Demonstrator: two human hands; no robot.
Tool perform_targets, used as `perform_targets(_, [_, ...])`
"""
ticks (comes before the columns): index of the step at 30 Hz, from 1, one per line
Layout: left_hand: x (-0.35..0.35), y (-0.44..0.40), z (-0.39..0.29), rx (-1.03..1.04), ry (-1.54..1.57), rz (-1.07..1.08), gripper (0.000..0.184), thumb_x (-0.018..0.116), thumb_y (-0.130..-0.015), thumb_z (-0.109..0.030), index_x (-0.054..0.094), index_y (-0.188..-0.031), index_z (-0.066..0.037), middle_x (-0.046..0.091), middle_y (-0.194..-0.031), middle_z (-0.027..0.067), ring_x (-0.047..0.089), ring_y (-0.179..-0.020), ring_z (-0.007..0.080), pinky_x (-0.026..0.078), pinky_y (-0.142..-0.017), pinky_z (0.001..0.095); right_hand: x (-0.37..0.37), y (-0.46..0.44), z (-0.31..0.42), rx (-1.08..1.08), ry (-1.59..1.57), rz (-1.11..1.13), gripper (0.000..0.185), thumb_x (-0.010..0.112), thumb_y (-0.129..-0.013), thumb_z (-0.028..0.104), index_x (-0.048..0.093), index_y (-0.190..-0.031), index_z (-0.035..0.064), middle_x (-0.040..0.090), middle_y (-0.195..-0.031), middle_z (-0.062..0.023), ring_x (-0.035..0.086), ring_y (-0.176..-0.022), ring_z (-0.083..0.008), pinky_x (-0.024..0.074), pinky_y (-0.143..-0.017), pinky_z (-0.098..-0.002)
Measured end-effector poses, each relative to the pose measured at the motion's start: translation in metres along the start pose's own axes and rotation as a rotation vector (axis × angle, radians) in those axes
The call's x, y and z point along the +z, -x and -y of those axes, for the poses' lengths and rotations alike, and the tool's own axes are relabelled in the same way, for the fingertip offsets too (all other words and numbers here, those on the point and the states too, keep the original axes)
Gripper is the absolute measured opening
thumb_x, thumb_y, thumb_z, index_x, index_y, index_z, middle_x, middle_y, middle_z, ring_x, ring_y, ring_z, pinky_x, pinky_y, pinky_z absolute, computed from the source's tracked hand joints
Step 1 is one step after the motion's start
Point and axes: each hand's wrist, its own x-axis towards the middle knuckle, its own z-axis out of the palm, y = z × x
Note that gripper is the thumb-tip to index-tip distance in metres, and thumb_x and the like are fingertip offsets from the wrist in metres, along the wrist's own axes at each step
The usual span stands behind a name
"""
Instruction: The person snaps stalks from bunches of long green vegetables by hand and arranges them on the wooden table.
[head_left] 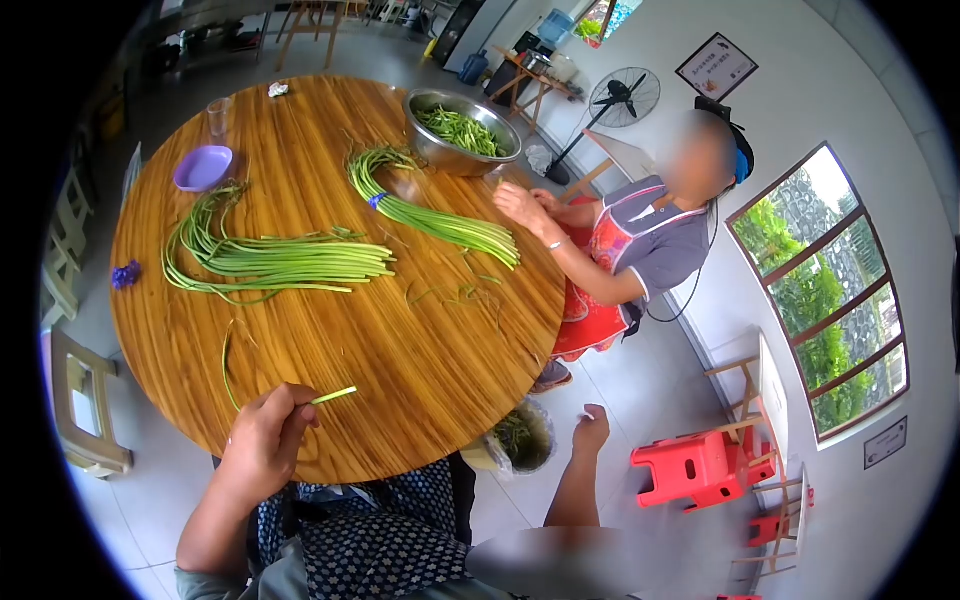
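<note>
My left hand (268, 437) is closed on a thin green stalk (335, 395) over the near edge of the round wooden table (400, 345). One pale end points right; a long thin part curves up behind the hand. My right hand (591, 428) is off the table's right side, past the bin (522, 437), fingers pressed together; anything between them is too small to name. A loose spread of green stalks (290, 262) lies on the table, and beside it a bundle (440, 222) with a blue-purple tie. Thin scraps (465, 293) lie near the bundle.
A steel bowl (462, 132) of cut greens, a purple bowl (203, 168), a clear cup (218, 116) and purple ties (126, 275) stand on the table. A co-worker (640, 240) in a red apron sits at its right side. Red stools (690, 468) stand lower right.
</note>
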Motion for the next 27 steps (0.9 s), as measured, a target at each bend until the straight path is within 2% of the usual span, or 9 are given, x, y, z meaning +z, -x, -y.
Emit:
perform_targets(1, [0.000,0.000,0.000,0.005,-0.002,-0.004,0.008,0.057,-0.091,0.002,0.060,-0.099,0.001,0.062,-0.078,0.0147,0.064,-0.071,0.0314,0.050,-0.062,0.0357,0.002,0.000,-0.006,-0.192,0.045,-0.080,0.028,0.062,-0.079,-0.003,0.069,-0.104,0.0066,0.066,-0.111,-0.0154,0.067,-0.099,-0.0231,0.0508,-0.084,-0.0323])
perform_targets(5, [0.003,-0.004,-0.001,0.081,-0.062,-0.044,0.011,0.059,-0.088,0.004,0.062,-0.099,0.001,0.061,-0.078,0.0150,0.062,-0.070,0.0331,0.049,-0.062,0.0367,-0.007,-0.005,-0.001,-0.017,0.089,0.163,0.025,0.059,-0.088,0.001,0.068,-0.110,0.0092,0.067,-0.114,-0.0141,0.065,-0.108,-0.0245,0.0498,-0.089,-0.0341])
perform_targets(7, [0.004,-0.006,-0.001,0.127,-0.136,-0.098,0.016,0.061,-0.084,0.007,0.064,-0.098,-0.001,0.060,-0.077,0.0149,0.062,-0.071,0.0345,0.050,-0.062,0.0384,-0.019,-0.010,0.032,0.435,-0.540,0.204,0.029,0.053,-0.097,0.009,0.060,-0.125,0.0083,0.061,-0.129,-0.0141,0.061,-0.115,-0.0285,0.0473,-0.098,-0.0395])
perform_targets(12, [0.001,-0.014,-0.004,0.157,-0.269,-0.146,0.019,0.063,-0.080,0.008,0.064,-0.097,-0.001,0.061,-0.078,0.0149,0.062,-0.071,0.0349,0.050,-0.063,0.0404,-0.070,-0.012,0.132,0.438,-1.711,0.347,0.048,0.048,-0.103,0.035,0.043,-0.140,0.0054,0.046,-0.146,-0.0128,0.048,-0.131,-0.0271,0.0397,-0.109,-0.0420])
perform_targets(15, [-0.004,-0.018,-0.007,0.175,-0.322,-0.182,0.017,0.064,-0.080,0.007,0.064,-0.096,0.000,0.062,-0.079,0.0149,0.062,-0.071,0.0352,0.050,-0.062,0.0412,-0.087,-0.012,0.172,0.336,-1.785,0.325,0.050,0.043,-0.104,0.041,0.045,-0.140,0.0067,0.045,-0.146,-0.0119,0.040,-0.137,-0.0271,0.0320,-0.113,-0.0447])
perform_targets(19, [-0.009,-0.020,-0.006,0.232,-0.384,-0.219,0.017,0.065,-0.079,0.005,0.064,-0.095,-0.001,0.063,-0.079,0.0143,0.062,-0.069,0.0345,0.050,-0.062,0.0412,-0.100,-0.010,0.196,0.241,-1.858,0.393,0.048,0.042,-0.104,0.041,0.049,-0.137,0.0072,0.049,-0.143,-0.0109,0.044,-0.134,-0.0269,0.0366,-0.109,-0.0440])
perform_targets(22, [-0.012,-0.019,0.001,0.302,-0.342,-0.133,0.014,0.062,-0.083,0.003,0.063,-0.096,0.001,0.060,-0.077,0.0156,0.061,-0.068,0.0336,0.049,-0.062,0.0406,-0.092,-0.005,0.220,0.171,-2.014,0.626,0.043,0.047,-0.102,0.039,0.058,-0.127,0.0062,0.061,-0.128,-0.0123,0.058,-0.116,-0.0276,0.0449,-0.099,-0.0427])
perform_targets(25, [-0.009,-0.023,-0.011,0.421,-0.281,-0.093,0.016,0.066,-0.079,0.002,0.063,-0.094,-0.001,0.060,-0.074,0.0144,0.062,-0.067,0.0345,0.049,-0.061,0.0422,-0.087,0.030,0.281,0.066,-1.666,0.732,0.042,0.052,-0.099,0.040,0.060,-0.117,0.0032,0.064,-0.114,-0.0154,0.062,-0.099,-0.0272,0.0498,-0.087,-0.0412])
perform_targets(27, [-0.008,-0.026,-0.017,0.448,-0.278,-0.095,0.016,0.067,-0.078,0.002,0.063,-0.093,-0.002,0.060,-0.073,0.0139,0.062,-0.066,0.0349,0.049,-0.060,0.0424,-0.095,0.061,0.335,-0.181,-1.527,0.860,0.038,0.053,-0.100,0.034,0.059,-0.118,0.0005,0.065,-0.106,-0.0132,0.063,-0.089,-0.0234,0.0505,-0.082,-0.0360])
